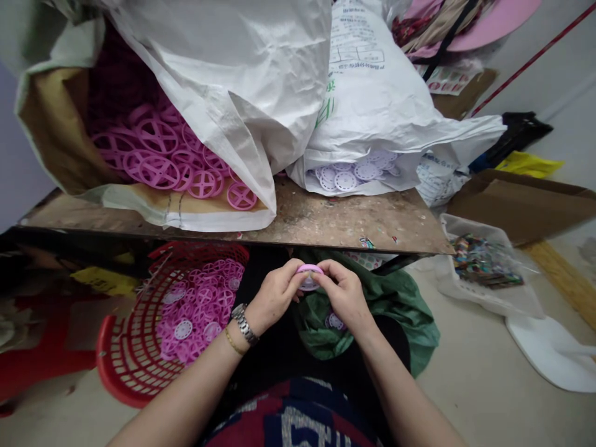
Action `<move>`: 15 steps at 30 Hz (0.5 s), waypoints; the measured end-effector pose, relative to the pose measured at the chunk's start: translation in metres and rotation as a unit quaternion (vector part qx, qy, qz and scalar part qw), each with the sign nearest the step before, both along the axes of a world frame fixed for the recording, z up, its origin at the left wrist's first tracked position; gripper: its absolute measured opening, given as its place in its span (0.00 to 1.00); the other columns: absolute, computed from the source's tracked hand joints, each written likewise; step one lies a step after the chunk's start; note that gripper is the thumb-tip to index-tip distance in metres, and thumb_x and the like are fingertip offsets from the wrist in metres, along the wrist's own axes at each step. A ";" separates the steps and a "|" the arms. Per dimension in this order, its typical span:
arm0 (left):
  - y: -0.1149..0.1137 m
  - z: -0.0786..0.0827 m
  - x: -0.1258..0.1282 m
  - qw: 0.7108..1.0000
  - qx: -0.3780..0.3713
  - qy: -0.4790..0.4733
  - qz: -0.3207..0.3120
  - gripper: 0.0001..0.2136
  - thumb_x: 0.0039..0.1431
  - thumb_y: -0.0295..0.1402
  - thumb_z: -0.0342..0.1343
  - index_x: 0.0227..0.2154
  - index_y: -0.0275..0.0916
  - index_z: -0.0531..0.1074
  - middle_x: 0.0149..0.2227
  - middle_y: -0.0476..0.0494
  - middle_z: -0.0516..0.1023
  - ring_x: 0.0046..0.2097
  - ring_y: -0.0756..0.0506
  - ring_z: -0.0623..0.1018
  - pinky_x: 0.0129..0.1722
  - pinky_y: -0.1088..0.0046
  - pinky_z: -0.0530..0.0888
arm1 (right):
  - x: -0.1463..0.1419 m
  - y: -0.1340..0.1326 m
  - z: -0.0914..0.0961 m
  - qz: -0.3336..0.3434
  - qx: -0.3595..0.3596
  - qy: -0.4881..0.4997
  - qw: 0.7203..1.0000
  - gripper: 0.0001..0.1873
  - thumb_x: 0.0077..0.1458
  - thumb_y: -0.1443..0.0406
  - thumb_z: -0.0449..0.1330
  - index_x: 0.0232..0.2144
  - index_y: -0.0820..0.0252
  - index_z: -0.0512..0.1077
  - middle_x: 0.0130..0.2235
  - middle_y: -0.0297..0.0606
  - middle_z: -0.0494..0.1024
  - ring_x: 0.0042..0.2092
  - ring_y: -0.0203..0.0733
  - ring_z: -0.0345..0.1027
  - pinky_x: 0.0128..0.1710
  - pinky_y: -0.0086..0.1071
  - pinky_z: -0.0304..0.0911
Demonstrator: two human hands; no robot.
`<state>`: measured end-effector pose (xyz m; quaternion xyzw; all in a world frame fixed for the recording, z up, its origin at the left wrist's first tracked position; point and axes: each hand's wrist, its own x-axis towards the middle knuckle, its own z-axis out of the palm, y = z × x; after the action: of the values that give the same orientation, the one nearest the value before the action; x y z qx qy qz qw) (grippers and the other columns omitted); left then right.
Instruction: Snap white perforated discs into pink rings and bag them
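In front of the bench edge, a round pink plastic wheel is pinched between both my hands. My left hand, with a watch on its wrist, grips its left side. On the opposite side, my right hand presses it with thumb and fingers. A paler disc seems to sit inside the pink rim, but fingers cover part of it. Below my right wrist, a pale lilac perforated disc lies on green cloth-like sheeting over my lap.
A red basket of pink wheels and a few pale discs stands at left. On the wooden bench, one sack spills pink wheels and another sack spills pale discs. A translucent bin stands right.
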<state>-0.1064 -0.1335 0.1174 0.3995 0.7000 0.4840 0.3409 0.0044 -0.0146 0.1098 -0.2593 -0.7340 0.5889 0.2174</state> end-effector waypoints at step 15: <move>-0.016 -0.001 0.011 0.999 -0.032 0.021 -0.001 0.19 0.58 0.36 0.55 0.52 0.43 0.69 0.43 0.47 0.77 0.42 0.46 0.78 0.44 0.71 0.74 | 0.019 0.013 -0.054 0.032 0.040 -0.030 0.998 0.18 0.44 0.49 0.63 0.33 0.53 0.79 0.33 0.37 0.81 0.36 0.50 0.77 0.33 0.31 0.72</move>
<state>-0.0954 -0.1498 0.1167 0.3994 0.7215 0.4523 0.3396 0.0234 -0.0017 0.0560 -0.2438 -0.7709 0.5582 0.1865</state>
